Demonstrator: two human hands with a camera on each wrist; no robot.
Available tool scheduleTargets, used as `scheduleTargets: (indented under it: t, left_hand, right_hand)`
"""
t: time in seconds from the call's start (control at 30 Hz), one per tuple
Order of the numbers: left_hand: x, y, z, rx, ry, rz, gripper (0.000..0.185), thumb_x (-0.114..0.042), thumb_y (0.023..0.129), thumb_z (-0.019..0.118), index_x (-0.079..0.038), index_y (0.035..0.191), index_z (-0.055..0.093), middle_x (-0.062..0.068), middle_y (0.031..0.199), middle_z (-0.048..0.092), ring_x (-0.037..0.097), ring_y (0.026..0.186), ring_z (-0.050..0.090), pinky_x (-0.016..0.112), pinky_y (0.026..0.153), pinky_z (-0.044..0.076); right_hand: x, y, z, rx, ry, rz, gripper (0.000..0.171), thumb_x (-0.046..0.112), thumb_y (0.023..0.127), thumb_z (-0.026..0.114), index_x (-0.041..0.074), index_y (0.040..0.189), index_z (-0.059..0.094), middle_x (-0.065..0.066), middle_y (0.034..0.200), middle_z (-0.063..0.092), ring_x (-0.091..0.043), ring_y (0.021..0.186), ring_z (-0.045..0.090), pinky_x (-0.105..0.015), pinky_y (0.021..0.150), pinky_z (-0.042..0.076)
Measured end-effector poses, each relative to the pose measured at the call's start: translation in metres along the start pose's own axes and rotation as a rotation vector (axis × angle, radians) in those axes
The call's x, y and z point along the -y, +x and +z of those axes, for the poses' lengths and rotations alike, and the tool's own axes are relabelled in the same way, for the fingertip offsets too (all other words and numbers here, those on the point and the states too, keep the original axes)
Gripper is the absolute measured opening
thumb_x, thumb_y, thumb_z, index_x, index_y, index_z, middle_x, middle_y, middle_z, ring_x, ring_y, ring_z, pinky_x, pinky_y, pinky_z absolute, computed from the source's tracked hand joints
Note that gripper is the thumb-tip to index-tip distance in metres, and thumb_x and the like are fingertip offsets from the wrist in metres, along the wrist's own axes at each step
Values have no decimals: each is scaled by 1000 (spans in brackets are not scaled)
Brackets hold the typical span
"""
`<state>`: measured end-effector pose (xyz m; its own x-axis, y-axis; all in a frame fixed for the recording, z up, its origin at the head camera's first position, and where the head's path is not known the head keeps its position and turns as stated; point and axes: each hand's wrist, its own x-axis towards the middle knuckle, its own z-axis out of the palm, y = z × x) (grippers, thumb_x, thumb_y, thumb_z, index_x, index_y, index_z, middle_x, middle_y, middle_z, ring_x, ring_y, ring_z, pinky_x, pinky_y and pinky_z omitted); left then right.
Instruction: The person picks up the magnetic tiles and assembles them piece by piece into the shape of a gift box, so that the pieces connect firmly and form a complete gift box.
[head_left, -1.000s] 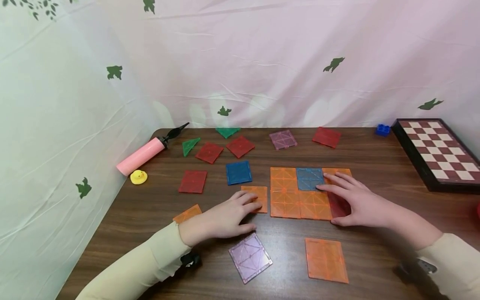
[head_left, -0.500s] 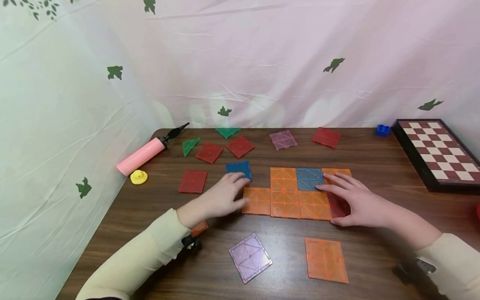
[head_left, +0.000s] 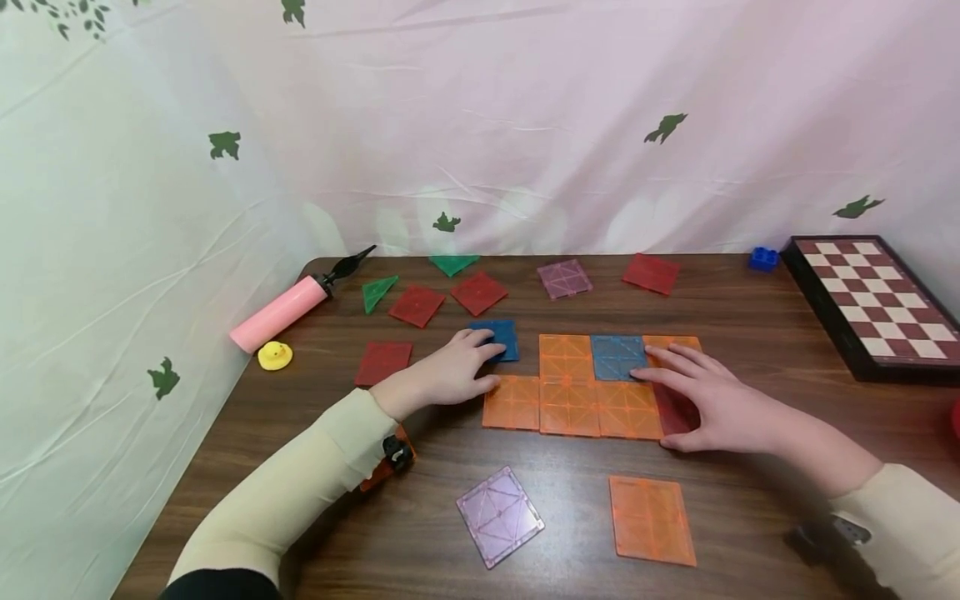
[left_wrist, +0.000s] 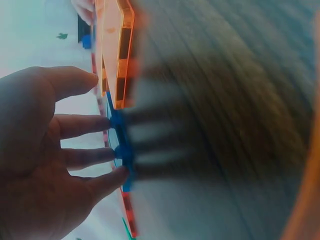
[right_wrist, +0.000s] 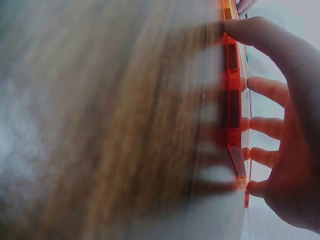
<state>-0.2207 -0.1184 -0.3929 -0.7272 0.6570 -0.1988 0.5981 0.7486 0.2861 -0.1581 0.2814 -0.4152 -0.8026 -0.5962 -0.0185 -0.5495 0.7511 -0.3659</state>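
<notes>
From the head camera I see a flat patch of tiles already joined on the table; my right hand lies flat on it, fingers straight, gripping nothing. My left hand touches the loose blue tile just beside the patch, not yet attached. In the left wrist view, straight fingertips press the blue tile's edge. In the right wrist view, spread fingers rest on the patch; many tiles remain scattered.

Blue tile under left hand; orange tiles, ribbed w/ diagonals, btwn hands; red-and-white checked board beyond right hand.
</notes>
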Motion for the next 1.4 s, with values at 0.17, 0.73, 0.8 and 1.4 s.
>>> scheduleTargets:
  t: [0.17, 0.73, 0.8, 1.4]
  left_hand:
    - [-7, 6, 2, 14, -15, 47, 57, -33, 104, 58, -6, 152, 47, 24, 159, 34, 44, 147, 27, 50, 119, 25]
    - [-29, -4, 10, 20, -28, 178, 65, -41, 100, 64, -10, 155, 44, 18, 162, 30, 40, 150, 22, 48, 119, 26]
    - [-31, -4, 12, 41, -21, 193, 71, -45, 98, 65, -13, 157, 41, 17, 164, 27, 41, 151, 19, 49, 119, 25]
    - [-38, -2, 17, 48, 83, 178, 74, -47, 96, 68, -22, 159, 38, 14, 164, 29, 36, 150, 25, 44, 118, 28]
  right_hand:
    - [1, 0, 0, 4, 5, 1, 86, 55, 76, 86, 27, 150, 51, -17, 161, 32, -51, 144, 21, -78, 103, 24]
    - [1, 6, -13, -13, 33, -12, 78, 57, 83, 79, 23, 148, 53, -20, 157, 38, -49, 141, 27, -77, 100, 30]
    - [0, 12, -19, -20, 48, 12, 75, 54, 86, 77, 20, 148, 53, -20, 156, 38, -49, 141, 28, -77, 101, 30]
    - [-65, 108, -50, -42, -62, 176, 56, 11, 100, 64, -11, 147, 42, -39, 153, 30, -57, 141, 24, -68, 113, 20]
